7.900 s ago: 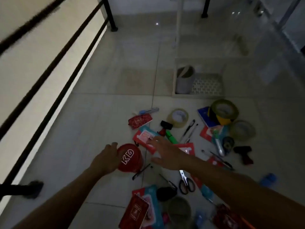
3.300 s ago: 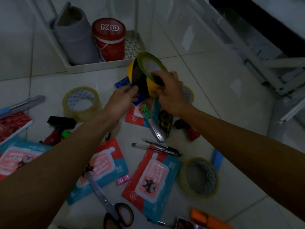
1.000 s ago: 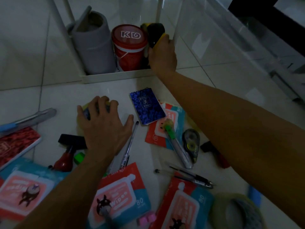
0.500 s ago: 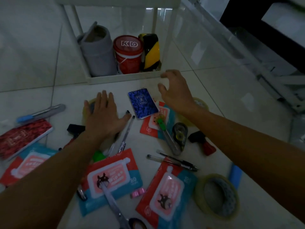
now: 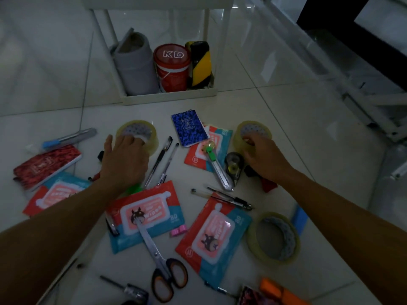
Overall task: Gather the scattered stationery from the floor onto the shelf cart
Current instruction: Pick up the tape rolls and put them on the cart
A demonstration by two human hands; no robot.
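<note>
The white shelf cart's bottom tray [image 5: 171,96] stands on the tiled floor at the top centre. It holds a grey pouch [image 5: 134,67], a red KD tub [image 5: 171,67] and a yellow-black tape roll [image 5: 200,62]. My left hand [image 5: 125,159] rests on a clear tape roll [image 5: 143,130], fingertips curled into its hole and thumb outside its left wall. My right hand [image 5: 264,157] curls over the near rim of a second clear tape roll [image 5: 253,128]. A third tape roll [image 5: 273,238] lies near my right forearm.
Scattered on the floor are a blue notebook [image 5: 189,127], a red notebook [image 5: 46,166], several wipes packs [image 5: 145,212], scissors [image 5: 163,260], a box cutter [image 5: 217,168], a correction tape [image 5: 233,166] and pens [image 5: 226,198]. A glass-and-frame structure [image 5: 330,69] runs along the right.
The yellow-black tape went into the cart tray and my right hand let go of it. That hand came down onto the right clear roll; my left fingers curled into the left roll.
</note>
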